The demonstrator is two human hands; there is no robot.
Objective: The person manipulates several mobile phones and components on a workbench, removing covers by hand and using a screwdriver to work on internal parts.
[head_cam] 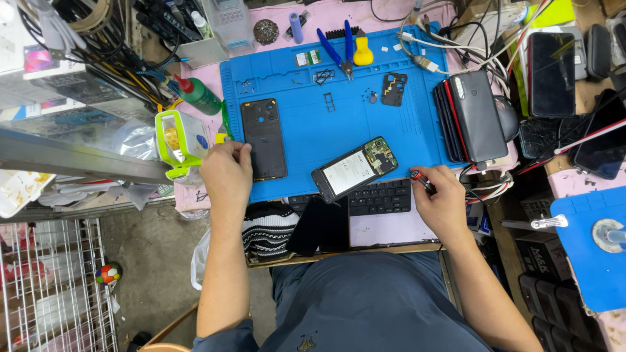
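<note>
An opened phone [354, 169] with its battery and circuit board showing lies tilted at the front of a blue work mat [313, 124]. Left of it rests a black phone back cover [263, 138]. My left hand [226, 173] sits at the mat's front left corner, fingers curled, touching the back cover's edge. My right hand [441, 199] grips a small screwdriver with a red collar [422, 180], its tip just right of the opened phone. A small black frame part [394, 88] lies farther back on the mat.
Blue pliers [339, 53] and a yellow tool [362, 52] lie at the mat's back. A stack of phones [473, 117] stands at the right edge. A green bottle [199, 95] and a lime-green box [177, 140] sit left. A keyboard [378, 197] lies at the front.
</note>
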